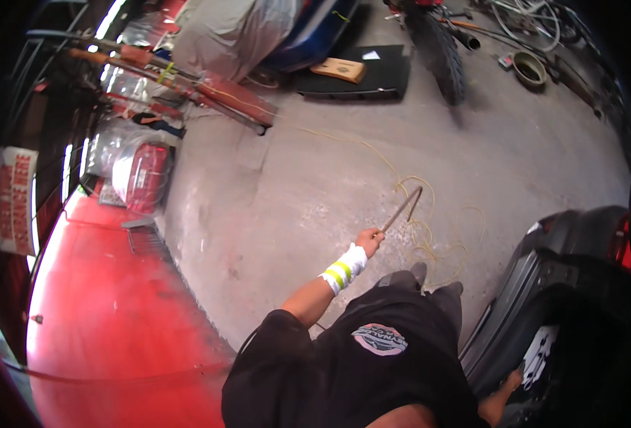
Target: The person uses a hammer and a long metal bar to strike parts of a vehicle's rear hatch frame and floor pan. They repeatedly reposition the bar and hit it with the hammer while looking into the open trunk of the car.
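My left hand (370,241), with a white and yellow band around the wrist, is closed around one end of a thin brown bent rod (401,208). The rod points away from me, and its far end folds back sharply. Beneath it, a thin yellow cord (429,246) lies in loose loops on the concrete floor. At the lower right, my right hand (515,381) is beside the dark car (504,303), close to a white panel with black shapes (540,353). Shadow and the small size hide its fingers, so I cannot tell whether it grips anything.
A red vehicle panel (116,307) fills the lower left. Behind it stands a red car under plastic (144,175). Ahead are a red lift arm (237,103), a black mat (380,78) bearing a tan box (339,69), a motorcycle wheel (437,57) and a round basin (529,70).
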